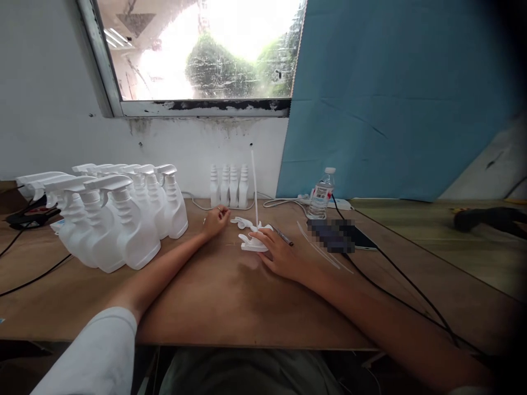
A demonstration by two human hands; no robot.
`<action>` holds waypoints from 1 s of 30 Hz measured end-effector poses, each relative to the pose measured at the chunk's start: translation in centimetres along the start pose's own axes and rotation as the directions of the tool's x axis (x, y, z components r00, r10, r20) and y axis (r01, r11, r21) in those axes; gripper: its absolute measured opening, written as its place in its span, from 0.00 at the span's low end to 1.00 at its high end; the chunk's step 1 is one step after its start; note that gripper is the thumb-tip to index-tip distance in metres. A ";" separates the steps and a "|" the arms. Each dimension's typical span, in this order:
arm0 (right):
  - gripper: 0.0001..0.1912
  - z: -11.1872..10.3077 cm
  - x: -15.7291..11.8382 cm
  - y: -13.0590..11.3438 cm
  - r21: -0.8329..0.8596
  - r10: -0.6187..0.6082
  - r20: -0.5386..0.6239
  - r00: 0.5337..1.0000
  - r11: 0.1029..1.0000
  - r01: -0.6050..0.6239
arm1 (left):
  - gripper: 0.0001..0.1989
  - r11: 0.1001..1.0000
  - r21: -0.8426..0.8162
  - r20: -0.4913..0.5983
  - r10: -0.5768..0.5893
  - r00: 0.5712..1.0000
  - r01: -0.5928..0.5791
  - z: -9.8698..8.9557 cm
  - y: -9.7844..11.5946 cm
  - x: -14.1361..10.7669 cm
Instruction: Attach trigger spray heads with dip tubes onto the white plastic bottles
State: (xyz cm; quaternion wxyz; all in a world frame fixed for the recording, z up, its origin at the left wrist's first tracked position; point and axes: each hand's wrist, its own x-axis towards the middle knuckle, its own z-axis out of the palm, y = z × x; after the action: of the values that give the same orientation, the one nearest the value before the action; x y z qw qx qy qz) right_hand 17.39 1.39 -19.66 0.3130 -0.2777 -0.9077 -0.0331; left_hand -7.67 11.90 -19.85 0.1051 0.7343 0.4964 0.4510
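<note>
My right hand (280, 255) is closed on a white spray head (252, 243) low over the brown table (197, 307). A thin white tube (254, 184) stands upright beside its fingertips. Another white spray head (242, 222) lies just behind. My left hand (216, 221) rests on the table to the left of these parts, its fingers curled together; whether something small is between them is hidden. A dark pen (283, 236) lies behind my right hand.
Several white spray bottles (138, 233) stand at the left. Several small white bottles (224, 186) stand against the wall. A clear water bottle (321, 195), a phone (358, 236), loose thin tubes (317, 247) and black cables (395, 263) are at the right.
</note>
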 end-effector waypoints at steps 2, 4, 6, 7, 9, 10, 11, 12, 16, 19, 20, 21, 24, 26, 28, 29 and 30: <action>0.29 0.1 -0.1 0.6 -0.017 0.017 -0.003 1.000 1.000 -0.017 | 0.10 0.993 0.101 -0.073 -0.059 0.996 0.067 -0.3 -1.2 2.7; 0.30 0.3 -0.2 1.0 -0.030 0.017 0.004 1.000 0.999 -0.017 | 0.12 0.971 0.190 -0.126 -0.124 0.984 0.146 -0.5 -2.3 4.8; 0.32 0.5 -0.2 1.2 -0.041 0.007 0.005 1.000 0.999 -0.007 | 0.17 0.940 0.257 -0.140 -0.192 0.971 0.223 -0.4 -3.3 6.2; 0.33 0.6 -0.2 1.3 -0.046 0.002 0.002 1.000 0.999 -0.002 | 0.20 0.925 0.282 -0.134 -0.226 0.965 0.256 -0.3 -3.7 6.7; 0.33 0.6 -0.1 1.2 -0.059 -0.008 -0.006 1.000 0.998 0.008 | 0.24 0.899 0.314 -0.106 -0.286 0.952 0.305 0.2 -4.5 7.4; 0.32 0.5 -0.1 1.2 -0.065 -0.014 -0.012 1.000 0.998 0.013 | 0.25 0.890 0.324 -0.089 -0.307 0.947 0.319 0.4 -4.9 7.7; 0.32 0.5 0.0 1.1 -0.070 -0.018 -0.015 1.000 0.997 0.017 | 0.26 0.885 0.331 -0.072 -0.321 0.944 0.326 0.6 -5.2 7.8; 0.31 0.4 0.0 1.1 -0.074 -0.019 -0.018 1.000 0.997 0.017 | 0.27 0.884 0.336 -0.060 -0.325 0.944 0.326 0.7 -5.4 8.0; 0.32 0.1 0.1 1.0 -0.074 0.005 -0.010 1.000 0.997 -0.006 | 0.25 0.886 0.352 -0.092 -0.288 0.953 0.302 0.1 -5.9 7.6; 0.31 0.0 0.1 1.0 -0.068 0.007 -0.008 1.000 0.998 -0.008 | 0.21 0.881 0.362 -0.186 -0.253 0.949 0.305 -1.2 -5.7 6.7; 0.31 -0.1 0.2 1.0 -0.067 0.008 -0.009 1.000 0.998 -0.009 | 0.19 0.880 0.362 -0.215 -0.243 0.946 0.308 -1.7 -5.5 6.4; 0.31 -0.2 0.2 1.0 -0.066 0.008 -0.010 1.000 0.998 -0.009 | 0.17 0.879 0.362 -0.238 -0.233 0.943 0.309 -2.2 -5.3 6.1; 0.31 -0.8 0.4 1.0 -0.086 -0.006 -0.031 0.999 0.996 0.003 | 0.14 0.888 0.357 -0.287 -0.191 0.939 0.290 -3.6 -4.5 5.3; 0.30 -1.6 0.5 1.0 -0.117 -0.021 -0.061 0.998 0.993 0.013 | 0.16 0.898 0.356 -0.317 -0.147 0.937 0.261 -4.3 -3.7 4.7; 0.28 -2.9 0.6 0.9 -0.137 -0.046 -0.116 0.992 0.990 0.030 | 0.19 0.928 0.325 -0.343 -0.065 0.937 0.184 -4.7 -2.8 3.8; 0.27 -3.7 0.8 0.9 -0.131 -0.059 -0.168 0.984 0.991 0.037 | 0.21 0.948 0.291 -0.350 -0.020 0.936 0.129 -4.7 -2.3 3.2; 0.27 -4.6 1.0 0.9 -0.107 -0.058 -0.241 0.969 0.994 0.033 | 0.23 0.967 0.246 -0.351 0.020 0.936 0.071 -4.7 -1.8 2.4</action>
State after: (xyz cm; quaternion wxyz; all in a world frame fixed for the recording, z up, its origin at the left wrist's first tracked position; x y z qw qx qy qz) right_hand 19.72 1.52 -15.42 0.4066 -0.2662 -0.8656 -0.1204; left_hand -12.15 13.41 -16.89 -0.0745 0.6428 0.5706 0.5056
